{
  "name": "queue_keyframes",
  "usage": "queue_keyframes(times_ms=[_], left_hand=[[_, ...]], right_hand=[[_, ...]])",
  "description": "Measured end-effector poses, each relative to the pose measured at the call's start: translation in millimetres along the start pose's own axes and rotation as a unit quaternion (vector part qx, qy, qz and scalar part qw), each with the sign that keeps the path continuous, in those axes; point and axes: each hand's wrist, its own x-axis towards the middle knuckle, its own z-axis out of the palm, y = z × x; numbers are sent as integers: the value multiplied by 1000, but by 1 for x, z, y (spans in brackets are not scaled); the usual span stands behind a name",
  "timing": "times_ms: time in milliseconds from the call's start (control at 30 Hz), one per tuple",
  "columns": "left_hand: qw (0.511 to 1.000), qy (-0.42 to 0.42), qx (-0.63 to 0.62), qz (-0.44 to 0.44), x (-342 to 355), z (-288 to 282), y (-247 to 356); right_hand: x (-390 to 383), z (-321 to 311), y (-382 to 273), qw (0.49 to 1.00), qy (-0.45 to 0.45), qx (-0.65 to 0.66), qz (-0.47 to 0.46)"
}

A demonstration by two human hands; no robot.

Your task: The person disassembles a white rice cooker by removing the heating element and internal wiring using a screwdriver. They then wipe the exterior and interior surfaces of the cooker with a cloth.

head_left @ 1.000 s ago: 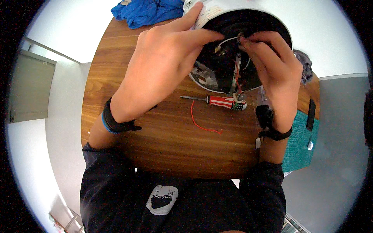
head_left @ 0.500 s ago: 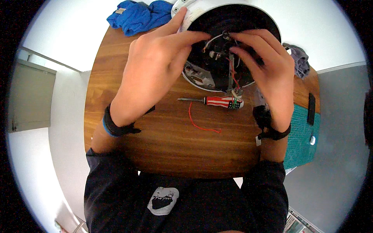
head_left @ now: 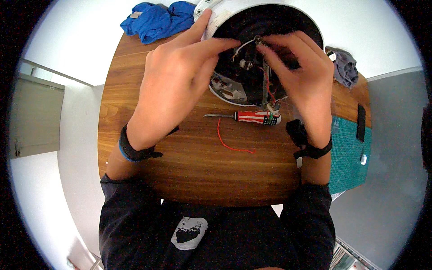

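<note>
Wiring (head_left: 269, 87) sits exposed inside open housing (head_left: 270, 17)

A person's two hands work over the round housing, white outside and black within, at upper centre of the frame. The right hand (head_left: 306, 74) brings its fingers narrowly together on a small dark part (head_left: 258, 40) above the middle of the opening. The left hand (head_left: 173, 74) has its fingers spread wide, one against the outer wall, another by a white wire (head_left: 243, 46); whether they grip anything, one cannot tell.

Work looks partway along: the housing is open and its innards are reachable, while a loose red wire (head_left: 230, 144) and a striped screwdriver (head_left: 257, 118) lie at centre on the wooden tabletop (head_left: 216, 175). Left undone, it seems, are the wiring, not tucked away, and the opening, not covered.

Small print fills a pale label (head_left: 221, 18) on the housing's wall, too fine to read. A light patch (head_left: 190, 233) on the dark shirt (head_left: 252, 229), lower centre, carries a black figure and lettering. No writing is legible on the tag (head_left: 135, 15) of the blue cloth (head_left: 159, 24), upper left.
</note>
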Motion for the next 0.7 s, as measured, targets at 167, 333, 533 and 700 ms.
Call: queue_keyframes(times_ms=[167,333,533,700], left_hand=[[1000,10,-6,6,0,2,-1],[1000,-3,-6,-9,0,0,0],[1000,-10,-7,-23,-2,-2,3],[1000,7,6,2,-1,-1,1]], right_hand=[[-1,5,-1,1000,5,0,-10],[1,6,0,999,12,-21,-36],[3,7,0,996,14,-48,-76],[4,0,4,987,19,-108,-115]])
